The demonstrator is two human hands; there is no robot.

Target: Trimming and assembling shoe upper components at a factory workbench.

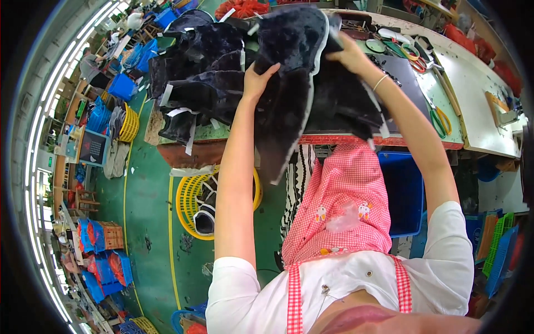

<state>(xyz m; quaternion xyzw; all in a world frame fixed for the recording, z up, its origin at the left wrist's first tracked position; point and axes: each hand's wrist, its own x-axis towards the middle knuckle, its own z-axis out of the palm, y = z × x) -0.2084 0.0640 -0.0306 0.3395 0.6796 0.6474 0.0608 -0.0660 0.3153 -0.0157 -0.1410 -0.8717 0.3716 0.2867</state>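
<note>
Over the workbench my arms hold up a black plush fabric piece (292, 39) with a white edge strip. My left hand (259, 82) is closed on its left side, thumb pressed against the pile. At the upper right, my right hand (351, 54) grips black fabric near the white edge; its fingertips are partly hidden. Further dark fabric (345, 94) with white edges hangs below and between my hands. Left of them lies a heap of black plush pieces (208, 55) with white strips sticking out.
Orange-handled scissors (416, 62) and green-and-orange scissors (439, 119) lie on the bench at right. A yellow basket (186, 192) holding dark pieces stands on the floor below the bench. A blue bin (405, 195) is beside my apron. Another person (93, 68) is far left.
</note>
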